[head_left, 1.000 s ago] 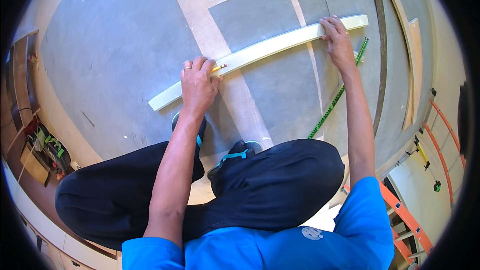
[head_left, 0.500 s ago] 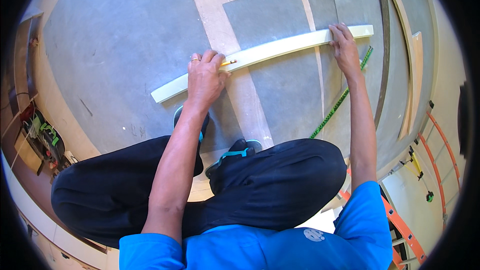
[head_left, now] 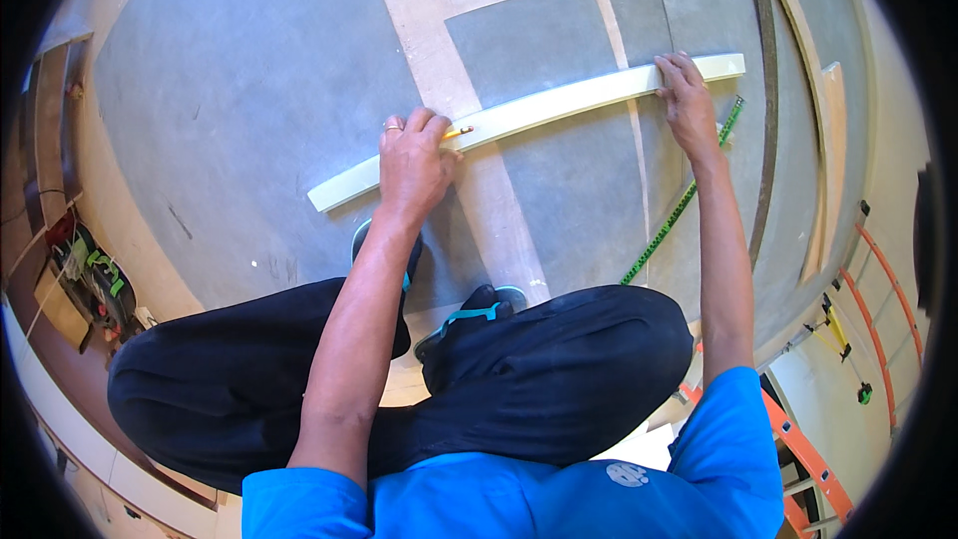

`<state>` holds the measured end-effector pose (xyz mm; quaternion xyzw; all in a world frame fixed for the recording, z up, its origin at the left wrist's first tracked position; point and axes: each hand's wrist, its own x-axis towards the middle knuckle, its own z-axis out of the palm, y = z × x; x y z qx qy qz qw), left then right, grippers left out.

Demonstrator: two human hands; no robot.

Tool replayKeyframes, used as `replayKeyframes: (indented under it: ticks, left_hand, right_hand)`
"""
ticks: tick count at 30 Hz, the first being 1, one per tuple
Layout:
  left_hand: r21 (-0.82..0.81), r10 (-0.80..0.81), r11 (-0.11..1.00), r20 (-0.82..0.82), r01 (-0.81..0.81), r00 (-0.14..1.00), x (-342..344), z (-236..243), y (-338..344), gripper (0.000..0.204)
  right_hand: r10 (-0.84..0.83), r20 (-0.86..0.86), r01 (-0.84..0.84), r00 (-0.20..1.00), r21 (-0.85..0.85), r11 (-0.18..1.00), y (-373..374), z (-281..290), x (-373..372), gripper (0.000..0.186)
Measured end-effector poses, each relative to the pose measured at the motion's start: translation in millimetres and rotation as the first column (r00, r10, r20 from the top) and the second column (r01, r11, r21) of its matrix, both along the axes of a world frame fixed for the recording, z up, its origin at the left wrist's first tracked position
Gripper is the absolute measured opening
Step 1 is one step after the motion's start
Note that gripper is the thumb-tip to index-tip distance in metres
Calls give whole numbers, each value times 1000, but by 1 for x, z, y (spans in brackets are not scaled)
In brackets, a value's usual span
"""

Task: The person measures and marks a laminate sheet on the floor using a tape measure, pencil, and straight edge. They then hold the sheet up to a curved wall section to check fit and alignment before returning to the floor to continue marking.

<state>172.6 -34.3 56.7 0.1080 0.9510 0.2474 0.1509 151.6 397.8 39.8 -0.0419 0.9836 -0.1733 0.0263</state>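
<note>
A long white bar (head_left: 559, 112) lies slantwise across a large grey sheet (head_left: 249, 130), its right end farther from me. My left hand (head_left: 413, 162) is closed over the bar left of its middle. A yellow pencil (head_left: 458, 133) sticks out from between its thumb and fingers, over the bar. Near the bar's right end, my right hand (head_left: 687, 105) grips it, fingers over the far edge and thumb at the near edge. Under the bar, pale bare-wood bands (head_left: 429, 45) frame a grey rectangle (head_left: 534, 40). Beside my right forearm lies a green tape measure blade (head_left: 674, 215).
My knees (head_left: 569, 359) and sandalled feet (head_left: 469, 314) are close to the bar. A dark strip (head_left: 766, 120) and pale wooden strips (head_left: 830, 170) lie at the right. An orange ladder (head_left: 808, 449) stands lower right. Tools and a bag (head_left: 95, 274) sit at the left.
The bar's left end has shifted slightly right and toward me, with my left hand and the pencil. My right hand keeps its place on the bar. The view has shifted a little.
</note>
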Motion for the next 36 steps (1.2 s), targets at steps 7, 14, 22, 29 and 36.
replayKeyframes:
  ticks: [7,14,22,29,36]
  left_hand:
    - [-19,10,1000,34,-9,999,-1,6,0,44]
    - [-7,19,1000,22,-18,1000,-1,6,2,44]
    - [-5,21,1000,63,-21,998,-4,5,1,44]
    - [-8,25,1000,82,-25,996,-3,7,3,44]
    - [-1,15,1000,70,-15,997,-2,5,1,46]
  right_hand:
    - [-3,-8,3,1000,39,999,-8,2,-2,50]
    - [-24,19,23,1000,51,998,-10,8,-1,50]
    - [-13,4,13,1000,24,1000,-8,6,-2,48]
    - [27,24,-29,999,72,997,-5,7,-4,50]
    - [58,205,-118,977,294,948,-8,23,-16,54]
